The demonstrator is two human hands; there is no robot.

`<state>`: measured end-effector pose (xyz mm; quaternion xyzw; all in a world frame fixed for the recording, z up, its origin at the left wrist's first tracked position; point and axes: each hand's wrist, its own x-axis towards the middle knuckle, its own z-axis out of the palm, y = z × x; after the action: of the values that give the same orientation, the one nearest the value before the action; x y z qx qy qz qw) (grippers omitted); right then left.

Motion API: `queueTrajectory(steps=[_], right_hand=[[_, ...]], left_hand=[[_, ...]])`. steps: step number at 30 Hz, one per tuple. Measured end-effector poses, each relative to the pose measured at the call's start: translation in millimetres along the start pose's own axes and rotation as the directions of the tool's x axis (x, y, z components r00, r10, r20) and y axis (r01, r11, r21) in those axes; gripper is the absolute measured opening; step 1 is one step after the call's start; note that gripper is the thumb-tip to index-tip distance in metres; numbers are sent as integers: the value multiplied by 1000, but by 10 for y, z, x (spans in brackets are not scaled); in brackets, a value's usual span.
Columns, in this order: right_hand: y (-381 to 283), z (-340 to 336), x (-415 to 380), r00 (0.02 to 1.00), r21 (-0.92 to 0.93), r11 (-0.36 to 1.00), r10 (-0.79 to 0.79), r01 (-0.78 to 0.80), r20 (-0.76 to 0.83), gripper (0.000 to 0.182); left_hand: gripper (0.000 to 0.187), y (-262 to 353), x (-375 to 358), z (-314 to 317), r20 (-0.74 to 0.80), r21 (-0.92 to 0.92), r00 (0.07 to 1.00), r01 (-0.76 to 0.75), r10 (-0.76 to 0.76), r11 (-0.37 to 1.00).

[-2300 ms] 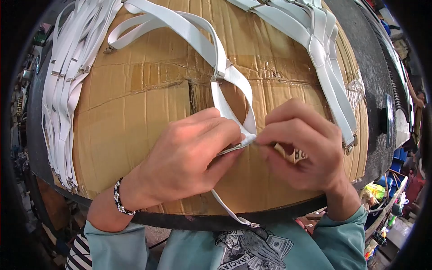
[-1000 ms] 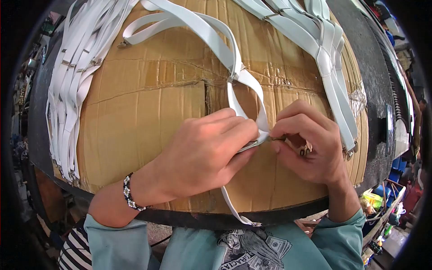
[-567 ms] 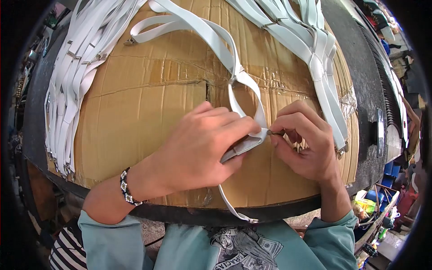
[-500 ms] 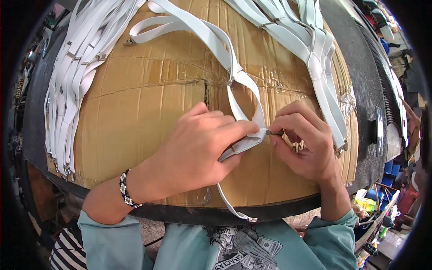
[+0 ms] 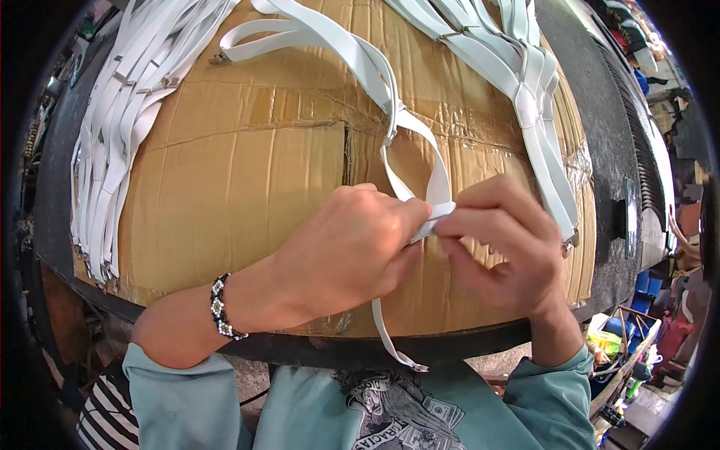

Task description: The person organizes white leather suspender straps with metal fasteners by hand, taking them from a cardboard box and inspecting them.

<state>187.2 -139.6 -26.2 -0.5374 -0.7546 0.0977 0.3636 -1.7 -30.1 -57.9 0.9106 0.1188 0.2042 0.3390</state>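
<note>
A pair of white suspenders (image 5: 337, 36) runs down the cardboard to my hands. My left hand (image 5: 337, 244), with a beaded bracelet on its wrist, is closed around a folded part of the strap. Beside it my right hand (image 5: 517, 251) pinches at the strap's folded end (image 5: 444, 213); its fingers are slightly blurred, and any small part between them is hidden. Above the hands the strap forms a loop with a metal slider (image 5: 389, 137). One strap end with a metal clip (image 5: 416, 367) hangs below my left hand over the table's front edge.
Flattened, taped cardboard (image 5: 240, 180) covers much of the dark table (image 5: 600, 112). Many white suspenders (image 5: 112, 150) lie piled at the left, and more suspenders (image 5: 529, 112) lie at the right. A crate of mixed items (image 5: 619, 337) stands low at the right.
My left hand has shifted slightly right and up with the strap. My right fingers have moved onto the strap's end; the small dark metal piece seen in them earlier is now hidden.
</note>
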Motion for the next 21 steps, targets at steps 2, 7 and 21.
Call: queueTrajectory(steps=[2, 7, 21], right_hand=[[-1, 53, -19, 993, -20, 994, -103, 105, 59, 29], [-18, 54, -27, 988, -109, 985, -127, 136, 89, 33], [19, 45, 21, 998, -93, 994, -55, 59, 41, 28]], left_hand=[[28, -19, -7, 32, 2, -18, 1000, 14, -14, 1000], [25, -16, 1, 71, -9, -26, 1000, 24, -24, 999], [24, -4, 51, 60, -14, -7, 999, 44, -44, 999]])
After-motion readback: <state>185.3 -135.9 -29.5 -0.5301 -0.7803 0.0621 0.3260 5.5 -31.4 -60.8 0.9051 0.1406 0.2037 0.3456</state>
